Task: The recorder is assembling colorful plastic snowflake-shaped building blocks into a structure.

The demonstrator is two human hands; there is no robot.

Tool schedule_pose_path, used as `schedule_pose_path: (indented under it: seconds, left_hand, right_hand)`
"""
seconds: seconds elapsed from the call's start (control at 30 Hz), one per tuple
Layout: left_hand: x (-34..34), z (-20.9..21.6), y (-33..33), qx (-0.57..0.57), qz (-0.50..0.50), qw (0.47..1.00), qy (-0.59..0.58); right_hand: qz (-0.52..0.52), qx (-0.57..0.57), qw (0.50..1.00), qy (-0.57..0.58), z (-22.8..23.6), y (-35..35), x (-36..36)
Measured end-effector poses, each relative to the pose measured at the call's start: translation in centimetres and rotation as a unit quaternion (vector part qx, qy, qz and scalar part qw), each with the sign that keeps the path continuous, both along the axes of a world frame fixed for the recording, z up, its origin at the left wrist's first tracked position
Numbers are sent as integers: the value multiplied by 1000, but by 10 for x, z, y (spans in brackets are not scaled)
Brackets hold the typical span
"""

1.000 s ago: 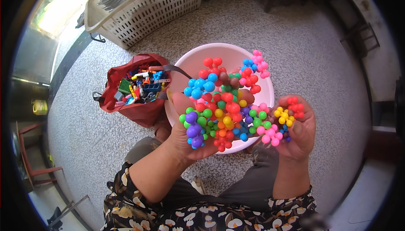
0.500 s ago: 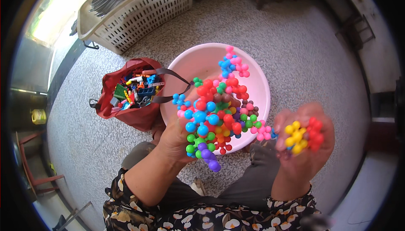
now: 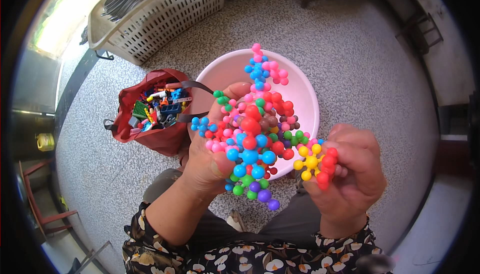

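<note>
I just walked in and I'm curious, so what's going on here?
A person is handling colourful bead toys with both bare hands. The left hand holds a big bead cluster above a pink tub, while the right hand pinches a yellow piece and a red piece beside it. Whether these join the cluster is hard to tell. Left of the tub, a red bag holds mixed toys.

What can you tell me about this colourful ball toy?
The ball toy is an irregular cluster of star-like pieces with glossy knobs, plastic by the look, in blue, red, green, pink, purple, brown and yellow. A blue-and-pink branch sticks out at its far end. It is held partly over the pink basin, cradled in the left hand. The right hand grips yellow and red pieces at its right end; their join is unclear.
</note>
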State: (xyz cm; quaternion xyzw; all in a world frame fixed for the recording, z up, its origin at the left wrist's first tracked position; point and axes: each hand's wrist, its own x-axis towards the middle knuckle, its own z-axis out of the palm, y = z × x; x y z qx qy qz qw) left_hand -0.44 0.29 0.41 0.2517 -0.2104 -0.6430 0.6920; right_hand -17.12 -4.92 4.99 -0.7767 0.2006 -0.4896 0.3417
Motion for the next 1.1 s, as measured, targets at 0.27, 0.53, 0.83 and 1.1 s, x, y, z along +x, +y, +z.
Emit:
schedule_pose_path:
  seconds: [0.27,0.53,0.83,1.1]
  left_hand:
    - [1,3,3,-23,-3,1000,-14]
    - [-3,-2,3,-70,-21,990,122]
    - [-5,-5,3,-72,12,982,176]
    - [-3,-1,5,-52,37,993,103]
  right_hand:
    - [-27,44,995,81,3,9,-4]
    - [-13,6,998,68,0,1,-4]
    - [-11,-12,998,63,-2,0,-2]
    - [-25,-3,997,69,-7,1,0]
